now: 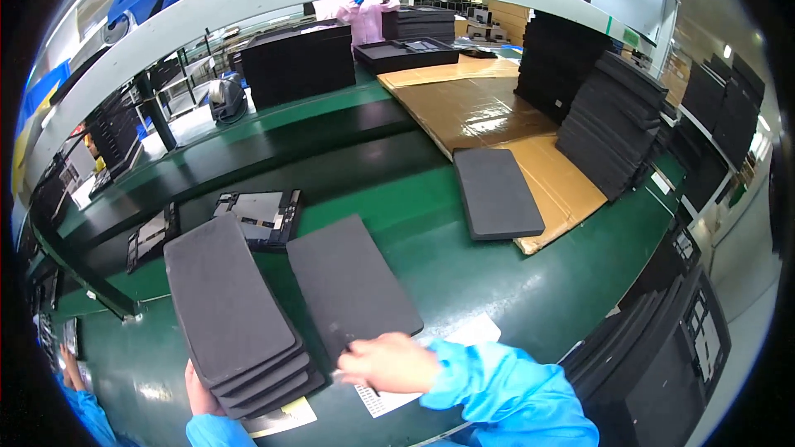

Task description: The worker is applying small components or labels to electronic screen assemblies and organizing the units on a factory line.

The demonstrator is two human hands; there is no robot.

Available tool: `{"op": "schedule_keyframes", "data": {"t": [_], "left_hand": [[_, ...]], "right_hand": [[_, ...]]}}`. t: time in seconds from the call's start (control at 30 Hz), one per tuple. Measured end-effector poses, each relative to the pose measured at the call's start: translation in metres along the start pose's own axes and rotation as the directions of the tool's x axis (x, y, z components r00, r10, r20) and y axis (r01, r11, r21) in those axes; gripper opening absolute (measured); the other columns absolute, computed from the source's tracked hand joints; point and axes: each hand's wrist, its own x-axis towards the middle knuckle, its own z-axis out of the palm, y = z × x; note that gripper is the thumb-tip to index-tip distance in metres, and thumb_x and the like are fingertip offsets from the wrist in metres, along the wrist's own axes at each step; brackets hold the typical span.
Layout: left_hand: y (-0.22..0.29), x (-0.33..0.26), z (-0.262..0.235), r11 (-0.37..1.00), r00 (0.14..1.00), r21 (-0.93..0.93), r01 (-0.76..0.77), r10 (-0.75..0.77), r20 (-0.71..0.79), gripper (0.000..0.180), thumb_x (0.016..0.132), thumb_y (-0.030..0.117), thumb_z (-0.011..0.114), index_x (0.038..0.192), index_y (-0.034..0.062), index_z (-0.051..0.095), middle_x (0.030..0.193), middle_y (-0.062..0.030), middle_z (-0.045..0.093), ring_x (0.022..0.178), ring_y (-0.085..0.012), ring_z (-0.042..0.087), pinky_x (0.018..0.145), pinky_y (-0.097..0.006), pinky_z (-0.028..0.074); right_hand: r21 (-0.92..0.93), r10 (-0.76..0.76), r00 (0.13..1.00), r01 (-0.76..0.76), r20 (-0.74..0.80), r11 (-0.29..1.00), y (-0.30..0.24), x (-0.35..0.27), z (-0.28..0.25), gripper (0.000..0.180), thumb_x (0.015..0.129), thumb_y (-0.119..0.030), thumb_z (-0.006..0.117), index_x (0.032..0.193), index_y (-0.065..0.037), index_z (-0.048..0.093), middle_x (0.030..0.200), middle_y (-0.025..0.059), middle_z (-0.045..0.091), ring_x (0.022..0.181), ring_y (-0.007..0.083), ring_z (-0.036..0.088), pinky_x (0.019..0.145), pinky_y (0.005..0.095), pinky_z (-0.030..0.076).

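Note:
A stack of several dark grey flat panels (225, 306) with rounded corners sits in front of me on the left. My left hand (201, 393) touches its near left corner; most of its fingers are hidden by the stack. One single dark grey panel (352, 277) lies flat to the right of the stack. Over that panel's near edge, my right hand (393, 362) is closed in a pinch, and what it holds is too small to make out. Partly under my right hand and sleeve lies a white sheet (476, 329) with rows of small marks.
Another dark panel (498, 196) overlaps the cardboard (559, 182). Tall stacks of black panels (613, 120) stand behind it. Electronic units (263, 213) lie beyond my stack. More panels (638, 364) lean at the right. At the left edge shows another person's hand (73, 368).

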Motion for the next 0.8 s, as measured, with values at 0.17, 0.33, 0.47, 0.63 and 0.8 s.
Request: {"op": "schedule_keyframes", "data": {"t": [0.17,0.33,0.47,0.63,0.8], "left_hand": [[0.001,0.0,0.005,1.0,0.999,-0.003,0.003,-0.003,-0.048,0.022,0.089,0.011,0.05,0.107,0.0004,0.056,0.099,-0.0112,0.063,0.085,-0.0201,0.063,0.074,-0.033,0.054],[0.009,-0.005,0.009,0.998,0.998,-0.006,-0.063,0.062,-0.026,0.026,0.088,0.008,0.049,0.112,-0.001,0.055,0.099,-0.012,0.064,0.086,-0.0192,0.063,0.075,-0.032,0.054],[0.01,0.001,0.009,0.999,0.995,0.044,-0.03,0.034,-0.089,0.031,0.088,0.006,0.049,0.117,-0.002,0.055,0.102,-0.0128,0.064,0.089,-0.0192,0.063,0.077,-0.031,0.053],[0.012,0.002,0.001,0.998,0.999,0.055,-0.013,0.015,-0.051,0.032,0.087,0.004,0.047,0.118,-0.0035,0.055,0.106,-0.0125,0.063,0.09,-0.0188,0.063,0.078,-0.03,0.052],[0.018,0.0,0.018,1.0,1.0,0.021,0.009,-0.009,0.023,0.036,0.086,0.002,0.045,0.121,-0.0037,0.053,0.108,-0.0129,0.063,0.093,-0.0192,0.062,0.082,-0.03,0.051]], "right_hand": [[-0.357,0.24,0.909,-0.361,-0.34,0.862,0.101,-0.01,-0.079,0.013,0.064,-0.003,0.059,0.077,-0.002,0.06,0.084,0.0167,0.061,0.08,0.0345,0.06,0.063,0.0442,0.049],[-0.634,0.412,0.776,-0.629,-0.477,0.45,0.186,-0.084,-0.086,0.029,0.075,-0.002,0.054,0.104,-0.001,0.055,0.1,0.0173,0.061,0.105,0.0338,0.055,0.088,0.0452,0.041],[-0.503,0.428,0.707,-0.704,-0.562,0.502,0.177,-0.071,-0.092,0.032,0.071,0.003,0.058,0.103,-0.002,0.056,0.098,0.017,0.061,0.102,0.0342,0.056,0.086,0.044,0.042],[-0.408,-0.013,0.837,-0.252,-0.546,0.877,0.093,-0.009,-0.09,0.032,0.065,0.0,0.065,0.096,-0.001,0.057,0.094,0.017,0.062,0.079,0.036,0.059,0.068,0.0431,0.046],[-0.233,-0.113,0.993,0.102,-0.037,0.967,0.005,0.016,-0.027,0.036,0.068,-0.023,0.072,0.095,-0.004,0.058,0.099,0.0103,0.063,0.094,0.0293,0.059,0.073,0.0385,0.046]]}}
